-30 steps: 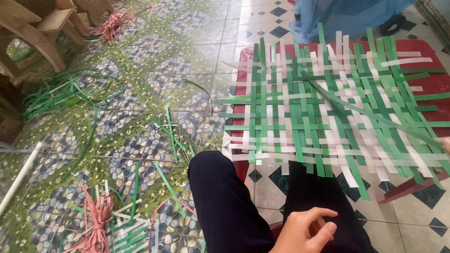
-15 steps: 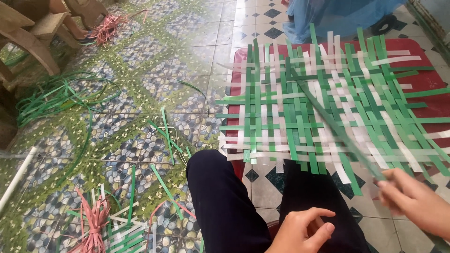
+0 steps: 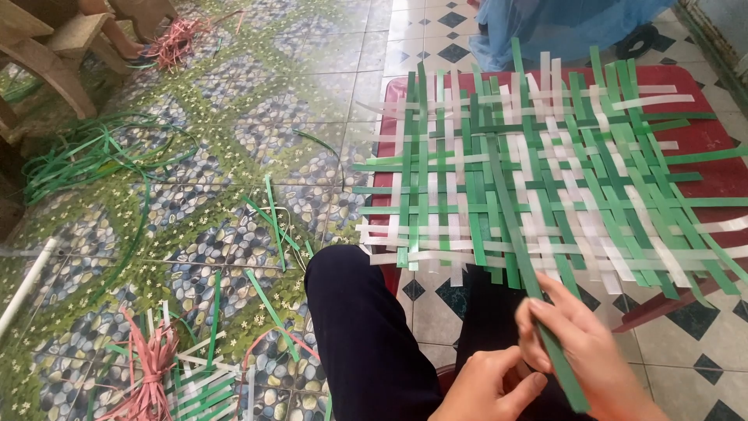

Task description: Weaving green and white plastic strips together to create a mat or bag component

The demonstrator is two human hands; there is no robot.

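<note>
— While the woven mat of green and white flat plastic strips [image 3: 538,179] lies where it did a second ago, spread over the low red worktop [image 3: 701,132], what has changed near it?

— The right hand [image 3: 580,355] has come in. A second ago it was out of view; half a second ago it appeared at the mat's near right corner. Now it sits just below the mat's near edge, over the dark trouser legs [image 3: 374,343].

— What does that mean for the weaving?

— I'd judge one more strand is being worked in: a long dark green plastic strip [image 3: 538,288] runs diagonally from deep in the mat, past its near edge, through that hand.

— How is its grip set?

— Fingers [image 3: 561,304] lie along the strip and curl around it, so the grip is closed on it, not spread.

— And the left hand [image 3: 487,386]?

— Nearer the body than the mat, beside the right one. Fingers loosely curled in, thumb meeting them; it seems to hold nothing, and whether it touches the strip I cannot tell.

— Anything else around the mat?

— Left of it, loose green offcuts [image 3: 273,218] on the pebble-patterned floor [image 3: 195,195], and a pink bundle of strips [image 3: 148,366] further left and nearer.
</note>
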